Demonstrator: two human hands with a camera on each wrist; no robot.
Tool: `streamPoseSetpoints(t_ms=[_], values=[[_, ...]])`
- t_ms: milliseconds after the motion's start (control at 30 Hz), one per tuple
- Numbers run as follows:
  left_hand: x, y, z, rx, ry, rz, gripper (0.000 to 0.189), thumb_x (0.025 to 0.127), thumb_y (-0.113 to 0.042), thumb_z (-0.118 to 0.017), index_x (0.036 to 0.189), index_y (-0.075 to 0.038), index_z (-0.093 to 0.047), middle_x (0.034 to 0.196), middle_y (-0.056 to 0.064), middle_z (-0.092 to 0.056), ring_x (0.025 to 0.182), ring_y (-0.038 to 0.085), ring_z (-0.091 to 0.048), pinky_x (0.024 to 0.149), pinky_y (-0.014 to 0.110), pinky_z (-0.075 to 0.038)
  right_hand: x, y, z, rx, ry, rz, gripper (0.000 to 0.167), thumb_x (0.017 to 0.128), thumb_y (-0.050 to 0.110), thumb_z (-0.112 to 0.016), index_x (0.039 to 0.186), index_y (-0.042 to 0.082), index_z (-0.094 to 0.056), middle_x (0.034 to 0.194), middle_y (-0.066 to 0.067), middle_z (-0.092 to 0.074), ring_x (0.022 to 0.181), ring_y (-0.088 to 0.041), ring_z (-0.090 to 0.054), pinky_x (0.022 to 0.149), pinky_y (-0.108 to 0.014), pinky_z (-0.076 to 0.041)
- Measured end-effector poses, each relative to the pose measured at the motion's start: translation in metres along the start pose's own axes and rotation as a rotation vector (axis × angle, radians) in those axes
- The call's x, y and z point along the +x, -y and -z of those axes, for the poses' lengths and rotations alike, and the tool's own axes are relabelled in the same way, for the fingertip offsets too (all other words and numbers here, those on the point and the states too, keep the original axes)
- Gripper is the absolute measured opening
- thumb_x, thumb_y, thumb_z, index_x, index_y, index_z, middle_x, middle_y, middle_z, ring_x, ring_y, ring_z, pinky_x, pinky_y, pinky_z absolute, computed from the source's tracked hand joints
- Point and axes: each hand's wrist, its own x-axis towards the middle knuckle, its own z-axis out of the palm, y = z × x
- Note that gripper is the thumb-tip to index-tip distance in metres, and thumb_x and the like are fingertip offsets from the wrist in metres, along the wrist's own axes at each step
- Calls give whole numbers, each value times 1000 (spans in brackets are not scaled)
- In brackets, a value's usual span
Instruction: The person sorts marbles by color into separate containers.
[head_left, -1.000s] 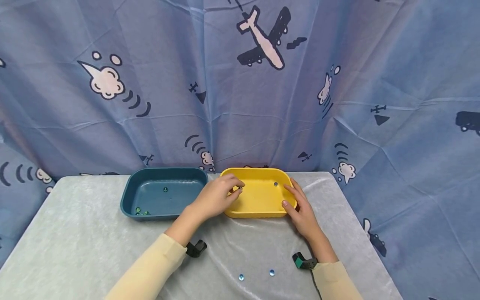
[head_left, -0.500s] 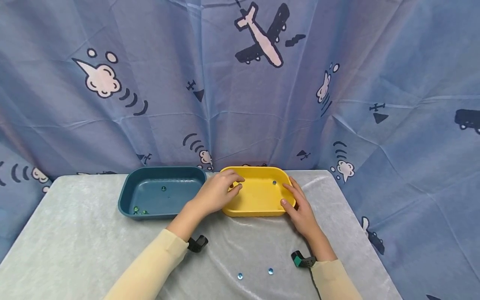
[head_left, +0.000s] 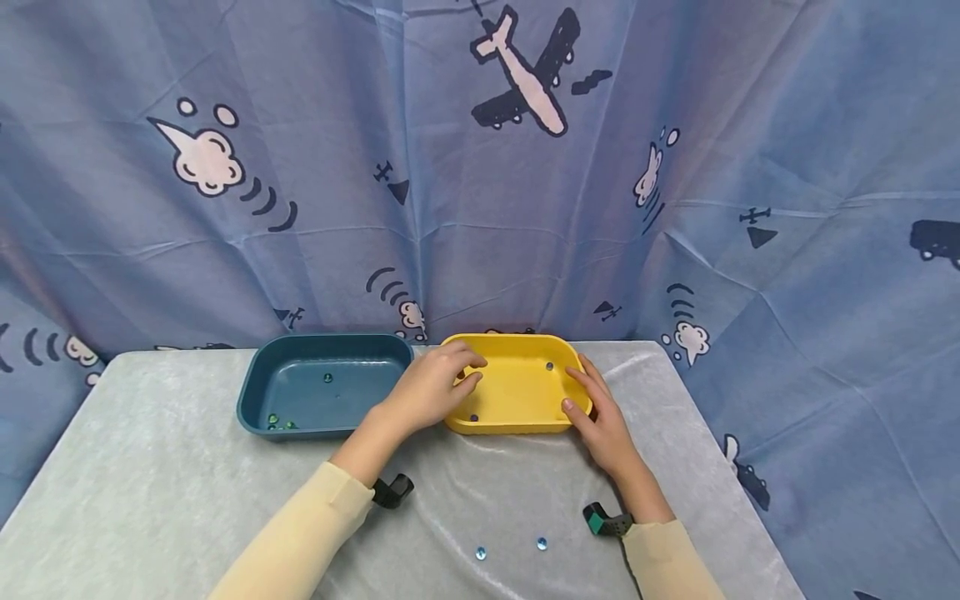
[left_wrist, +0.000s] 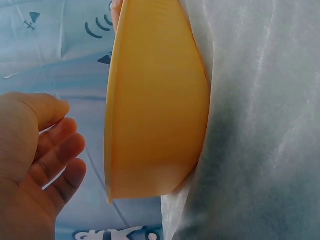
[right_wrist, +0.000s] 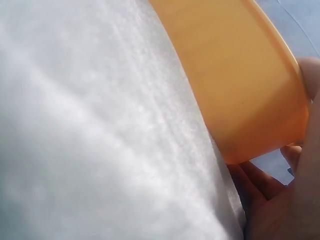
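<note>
The yellow tray stands on the cloth-covered table. Above its left end hovers my left hand, fingers loosely bent; the left wrist view shows the left hand beside the yellow tray's wall with nothing visible between thumb and fingers. My right hand holds the tray's right end, thumb over the rim; the right wrist view has some fingers of the right hand outside and under it. One dark blue marble lies near the tray's front left corner, another blue marble toward the back right.
A teal tray stands to the left, with several green marbles inside. Two light blue marbles lie on the grey cloth near the front. A blue patterned curtain hangs behind the table.
My left hand has let go of a marble it was pinching, and a dark blue marble now shows in the yellow tray's front left corner. The right hand keeps its hold.
</note>
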Motion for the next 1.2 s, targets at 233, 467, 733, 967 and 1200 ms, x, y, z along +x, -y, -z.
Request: streamPoseSetpoints(t_ms=[233,467,733,967,1200], values=[[-8,-2,7,-35,-33,1,19,105,-16,-75,123,-11,-80,116,0,-74,93,15,-70,83,32,-61,0,1,1,5,4,-11,54,110,17,-66,161,8,-52,182,-4,-20,165,-36,-21,121,-10,-20],[-22,-10,15,-90,-85,-25,18,105,-15,-74,122,-12,-81,114,-3,-74,93,14,-69,82,30,-60,-1,2,1,9,-1,-15,53,109,16,-67,160,8,-53,182,-7,-21,165,-37,-21,119,-9,-19],[-44,-26,18,-153,-96,-46,18,105,-15,-76,122,-13,-81,113,-3,-73,93,11,-68,82,29,-61,0,6,0,11,3,2,53,109,17,-68,160,8,-54,181,-9,-23,165,-38,-22,122,-12,-19],[-63,-40,18,-258,-137,-87,16,104,-13,-77,119,-14,-81,113,-4,-75,91,7,-66,78,29,-60,0,4,0,-8,3,-24,54,109,18,-68,160,10,-53,181,-7,-22,165,-37,-21,133,-44,-20],[-85,-55,9,-495,-144,-49,12,103,-11,-78,113,-16,-83,105,-9,-74,85,8,-62,67,28,-56,0,1,1,-24,3,-25,54,110,17,-67,161,9,-53,182,-6,-21,165,-37,-21,122,-13,-18]])
